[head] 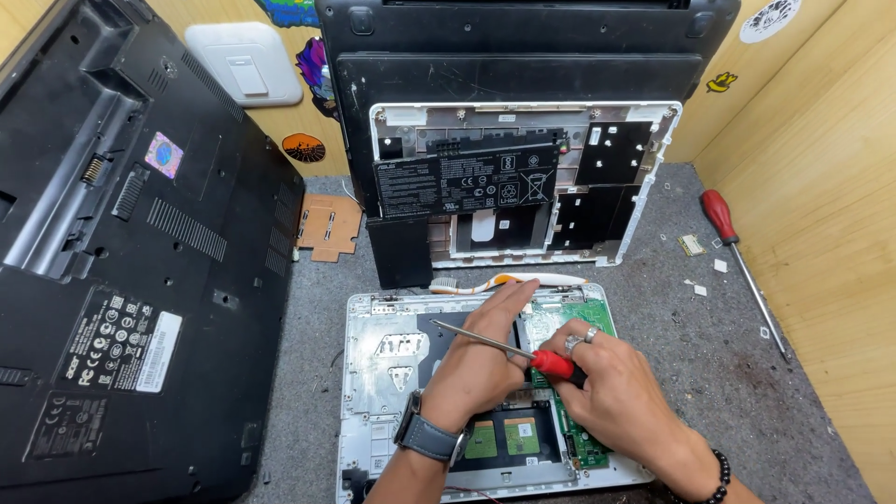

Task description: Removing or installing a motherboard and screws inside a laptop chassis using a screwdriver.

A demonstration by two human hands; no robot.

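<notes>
My right hand (611,387) is clamping the red screwdriver (509,347); left hand (485,359), fingers together, is hiding the open white laptop's (373,411) centre, black laptop (131,252) crowding left.

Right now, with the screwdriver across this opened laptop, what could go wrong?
1. The right hand holds the red-handled screwdriver with its metal shaft lying over the left hand and the opened white laptop; a slip could scratch the green circuit board or jab the fingers.
2. Small loose bits lie on the grey mat near the spare screwdriver; a sleeve or wrist could probably sweep them away.
</notes>
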